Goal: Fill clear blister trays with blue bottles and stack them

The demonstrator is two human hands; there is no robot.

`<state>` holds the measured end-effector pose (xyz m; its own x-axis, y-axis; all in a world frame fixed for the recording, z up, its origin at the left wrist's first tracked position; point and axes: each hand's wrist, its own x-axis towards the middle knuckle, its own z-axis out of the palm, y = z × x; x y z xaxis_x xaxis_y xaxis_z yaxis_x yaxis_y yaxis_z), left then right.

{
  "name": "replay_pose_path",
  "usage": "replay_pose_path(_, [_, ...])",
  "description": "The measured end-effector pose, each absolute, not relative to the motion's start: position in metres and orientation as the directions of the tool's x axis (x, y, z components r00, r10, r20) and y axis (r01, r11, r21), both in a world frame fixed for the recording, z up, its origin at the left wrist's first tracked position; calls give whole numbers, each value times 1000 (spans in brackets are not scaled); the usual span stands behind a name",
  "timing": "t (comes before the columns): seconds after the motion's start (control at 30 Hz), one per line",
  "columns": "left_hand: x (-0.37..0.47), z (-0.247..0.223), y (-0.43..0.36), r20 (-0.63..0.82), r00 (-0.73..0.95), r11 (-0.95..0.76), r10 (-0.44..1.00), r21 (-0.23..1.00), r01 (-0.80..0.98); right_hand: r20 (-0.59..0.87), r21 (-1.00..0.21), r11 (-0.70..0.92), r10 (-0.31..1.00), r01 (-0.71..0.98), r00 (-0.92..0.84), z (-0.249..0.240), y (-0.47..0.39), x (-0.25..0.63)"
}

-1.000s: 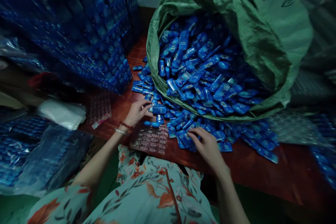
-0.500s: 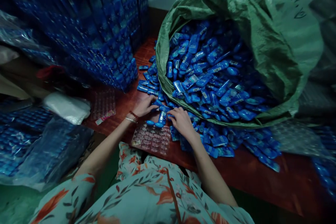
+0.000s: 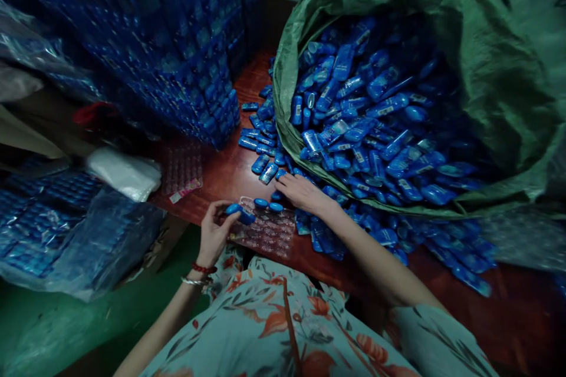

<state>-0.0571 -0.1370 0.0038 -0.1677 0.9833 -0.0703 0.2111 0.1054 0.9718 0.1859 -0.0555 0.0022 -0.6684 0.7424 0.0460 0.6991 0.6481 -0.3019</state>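
My left hand point(image 3: 216, 230) pinches small blue packs point(image 3: 241, 214) over the left end of a clear moulded plastic tray point(image 3: 269, 232). Two blue pieces point(image 3: 267, 205) lie along the tray's back edge. My right hand point(image 3: 298, 191) is at the loose packs beside the sack's lower rim, its fingers bent down over a blue pack point(image 3: 280, 175); whether it grips the pack cannot be made out. Just left of those fingertips, another pack point(image 3: 268, 173) lies on the red-brown table point(image 3: 221, 179).
A green sack point(image 3: 285, 88) full of blue packs lies open at the back right. Tall stacks of blue packs point(image 3: 177, 59) stand at the back left. Another clear tray point(image 3: 181, 171) and a white plastic bundle point(image 3: 126, 174) are at the left.
My left hand has moved back toward my body and left, now with blue packs in its fingers. The view has shifted, and the upright pack between my hands is gone from there.
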Motion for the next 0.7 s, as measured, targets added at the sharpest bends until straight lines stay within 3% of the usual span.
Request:
replay_pose_path(0.1, [-39,-3,-140,-59,-172,95,983,973,210,112,-443,536,829,719,-548,8,-59,199])
replay_pose_path(0.2, [-34,-12,-133,-76,-151,99,986,983,153,169,-681,261,965,684,-199,6,-78,209])
replay_pose_path(0.27, [-38,-17,-127,-108,-126,125,986,983,135,134,-810,98,991,578,20,3,-94,212])
replay_pose_path(0.37, [-46,-19,-123,-136,-45,142,990,966,218,49,-933,-22,981,359,188,2,-115,214])
replay_pose_path(0.53, [-53,-11,-130,-37,58,14,998,935,353,-157,-985,-170,962,38,224,8,-146,213])
replay_pose_path(0.63, [-54,-8,-138,151,162,-208,975,874,439,-120,-986,-144,963,84,239,4,-168,200])
replay_pose_path(0.7, [-56,-11,-139,243,280,-354,929,805,475,19,-971,-36,974,235,226,-4,-179,186])
